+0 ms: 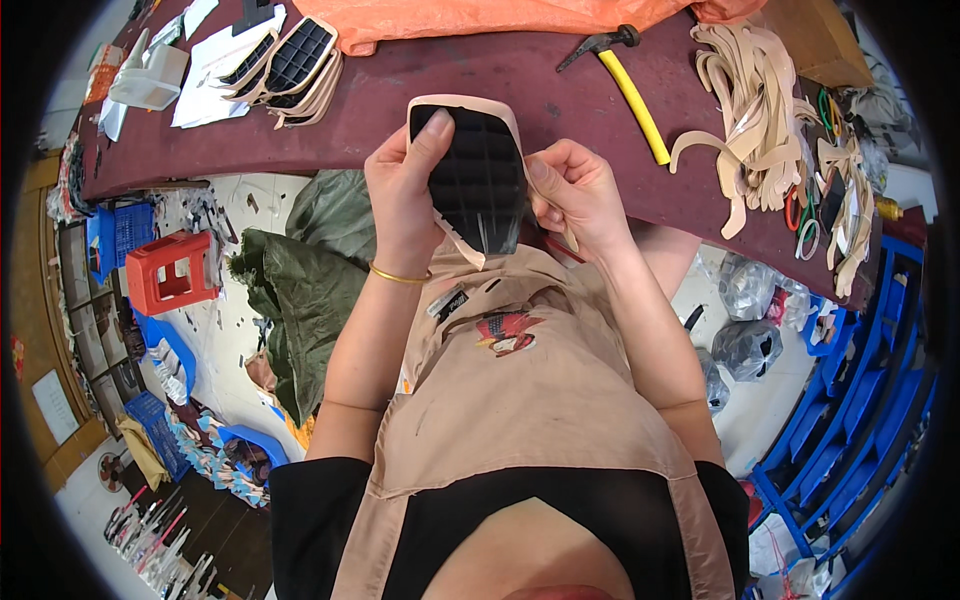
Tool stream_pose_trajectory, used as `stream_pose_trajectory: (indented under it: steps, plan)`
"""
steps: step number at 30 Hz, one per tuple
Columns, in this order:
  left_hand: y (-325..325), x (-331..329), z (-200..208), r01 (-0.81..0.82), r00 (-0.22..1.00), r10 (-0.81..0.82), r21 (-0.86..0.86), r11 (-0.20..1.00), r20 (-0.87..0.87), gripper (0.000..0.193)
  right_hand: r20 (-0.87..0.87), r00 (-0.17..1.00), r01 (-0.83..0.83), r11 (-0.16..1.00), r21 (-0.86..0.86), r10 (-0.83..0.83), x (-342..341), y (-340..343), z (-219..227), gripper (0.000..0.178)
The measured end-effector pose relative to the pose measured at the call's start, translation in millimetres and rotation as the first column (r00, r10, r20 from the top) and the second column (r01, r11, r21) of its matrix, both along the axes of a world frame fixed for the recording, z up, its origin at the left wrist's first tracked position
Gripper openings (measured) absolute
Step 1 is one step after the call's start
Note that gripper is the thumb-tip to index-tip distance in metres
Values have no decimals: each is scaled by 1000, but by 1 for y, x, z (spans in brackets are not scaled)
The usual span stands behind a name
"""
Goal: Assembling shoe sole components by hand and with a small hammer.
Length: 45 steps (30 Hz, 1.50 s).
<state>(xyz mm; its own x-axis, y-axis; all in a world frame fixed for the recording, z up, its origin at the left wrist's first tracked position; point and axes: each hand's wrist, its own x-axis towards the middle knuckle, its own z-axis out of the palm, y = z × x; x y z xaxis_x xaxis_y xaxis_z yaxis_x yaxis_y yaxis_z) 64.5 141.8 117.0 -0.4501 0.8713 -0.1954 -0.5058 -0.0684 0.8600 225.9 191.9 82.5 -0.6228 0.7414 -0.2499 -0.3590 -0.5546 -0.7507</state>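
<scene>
My left hand (398,185) grips a black shoe-platform piece (478,170) with a grid of ribs, its thumb pressed on the black face. A beige strip (462,101) runs round the top and right edge of the piece, and a loose beige end hangs at its lower left. At the right edge, my right hand (588,195) is closed, pinching the beige strip between thumb and fingers. Both hands hold the piece above my lap, at the near edge of the dark red table (420,65).
Similar pieces (303,60) lie stacked at the far left. A hammer (635,105) with a yellow handle rests right of centre, beside a heap of beige strips (750,110). Scissors (808,235) lie near the right edge. Below stand a red stool (170,270) and blue racks (850,400).
</scene>
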Motion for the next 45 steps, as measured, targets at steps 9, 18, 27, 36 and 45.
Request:
stream_pose_trajectory:
  steps: [9, 18, 27, 36, 45]
  plan:
    - [0, -9, -19, 268, 934, -276, 62, 961, 228, 42, 149, 989, 20, 1000, -17, -17, 7, 4, 14, 12]
    - [4, 12, -15, 302, 771, -416, 299, 905, 481, 62, -35, 971, -240, 966, -99, 238, 26, 5, 16, 24]
    - [2, 3, -10, 204, 786, -319, 265, 942, 529, 61, 632, 729, -542, 343, 767, -262, 29, 14, 37, 19]
    - [2, -9, -16, 257, 769, -395, 322, 911, 503, 71, 628, 728, -514, 825, 236, 274, 27, 12, 43, 15]
    - [5, -7, 2, 291, 814, -413, 328, 899, 409, 58, 265, 868, -476, 854, 209, 419, 32, 11, 43, 22]
